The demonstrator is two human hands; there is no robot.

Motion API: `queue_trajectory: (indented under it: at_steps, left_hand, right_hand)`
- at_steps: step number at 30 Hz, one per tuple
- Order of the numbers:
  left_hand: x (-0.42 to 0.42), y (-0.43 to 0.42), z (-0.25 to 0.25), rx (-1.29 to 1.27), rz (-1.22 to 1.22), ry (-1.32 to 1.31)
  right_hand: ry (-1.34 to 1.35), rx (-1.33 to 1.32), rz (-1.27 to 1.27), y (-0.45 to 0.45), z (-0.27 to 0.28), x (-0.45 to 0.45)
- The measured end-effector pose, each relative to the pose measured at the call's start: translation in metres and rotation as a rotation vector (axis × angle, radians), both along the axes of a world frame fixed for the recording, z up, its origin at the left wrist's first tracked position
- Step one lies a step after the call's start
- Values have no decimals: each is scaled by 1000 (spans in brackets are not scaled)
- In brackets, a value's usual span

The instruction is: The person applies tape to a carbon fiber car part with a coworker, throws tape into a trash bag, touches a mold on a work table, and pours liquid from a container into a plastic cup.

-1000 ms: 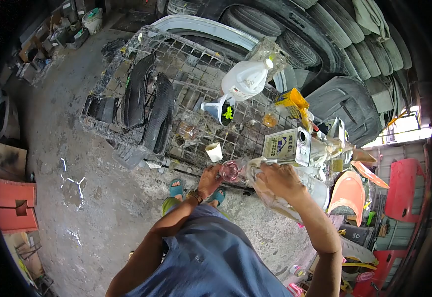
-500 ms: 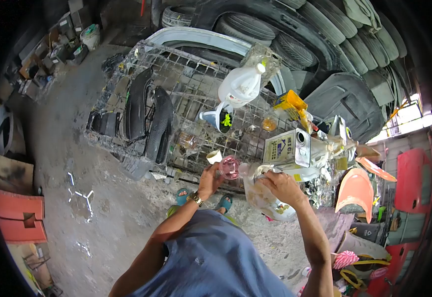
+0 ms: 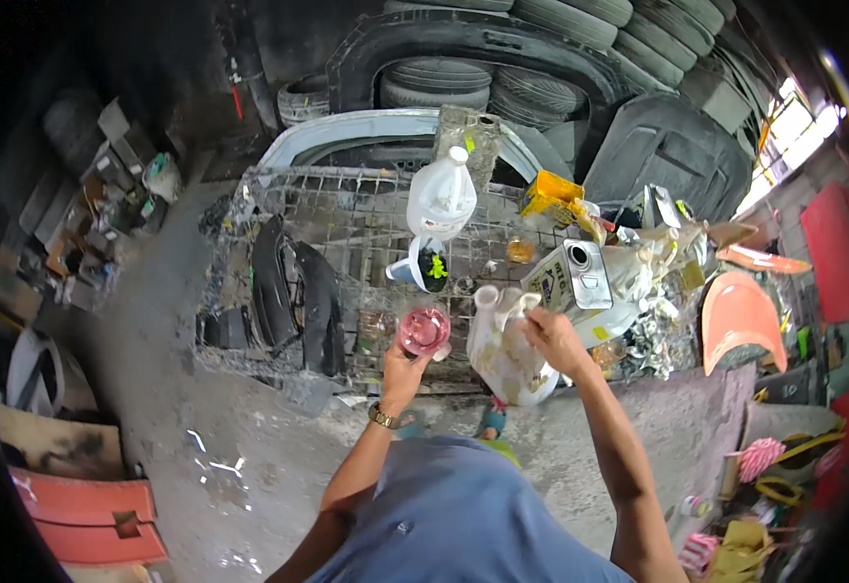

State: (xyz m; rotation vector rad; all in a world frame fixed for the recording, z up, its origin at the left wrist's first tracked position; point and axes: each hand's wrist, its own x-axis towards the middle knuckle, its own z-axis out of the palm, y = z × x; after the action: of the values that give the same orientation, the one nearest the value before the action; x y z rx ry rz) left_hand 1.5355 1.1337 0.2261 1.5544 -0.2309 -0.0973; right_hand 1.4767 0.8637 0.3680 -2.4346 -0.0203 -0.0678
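My left hand [image 3: 405, 373] is wrapped round a clear plastic cup [image 3: 424, 330] with a pink tint inside, held over the near edge of the wire mesh rack [image 3: 366, 199]. My right hand [image 3: 558, 342] grips the handle of a stained whitish plastic jug [image 3: 504, 358], its open mouth pointing up. A gap separates the cup and the jug. Behind them a cut plastic container [image 3: 418, 264] with something bright green in it lies near a large clear jug [image 3: 441, 199]. A rectangular metal can [image 3: 588, 277] stands just behind my right hand.
Two dark curved car parts [image 3: 319, 306] lie on the rack's left. A yellow cut container [image 3: 551, 197] sits toward the back and an orange-pink curved panel [image 3: 743, 321] at the right. Stacked tyres [image 3: 439, 83] rise behind; red panels [image 3: 89, 515] lie at lower left.
The jug has gone from tilted, mouth near the cup, to more upright. My left hand has drawn the cup away to the left. The head view has shifted.
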Motion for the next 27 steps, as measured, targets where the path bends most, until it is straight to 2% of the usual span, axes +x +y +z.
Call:
queue_trajectory:
  at_steps: [2, 3, 7, 9, 14, 15, 16, 18, 20, 22, 24, 27]
  left_hand:
    - [3, 8, 4, -44, -21, 11]
    - [-1, 10, 24, -133, -33, 58]
    - [-10, 26, 32, -45, -19, -2]
    - [-17, 35, 29, -29, -33, 26]
    - [-38, 51, 9, -13, 25, 62]
    - [-43, 51, 11, -38, 12, 128]
    - [-47, 55, 7, -21, 32, 134]
    - [-50, 59, -11, 41, -63, 139]
    - [-54, 58, -23, 82, -83, 100]
    - [-60, 44, -7, -58, -112, 127]
    - [-64, 35, 6, -29, -131, 140]
    - [-66, 16, 12, -98, -199, 218]
  right_hand:
    - [-73, 80, -105, 0, -4, 11]
    - [-89, 139, -158, -1, -7, 17]
    - [-246, 194, -259, 1, -21, 36]
    - [-202, 179, -320, 4, -24, 37]
    - [-248, 187, -348, -2, -75, 35]
    - [-223, 262, -372, -8, -101, 34]
    - [-225, 319, -424, -4, -92, 28]
    - [-220, 302, -466, -15, -109, 24]
    - [-140, 224, -494, -13, -85, 18]
    - [-60, 133, -548, -16, -78, 10]
    - [-258, 101, -448, -21, -87, 7]
    - [-205, 148, -482, -27, -78, -20]
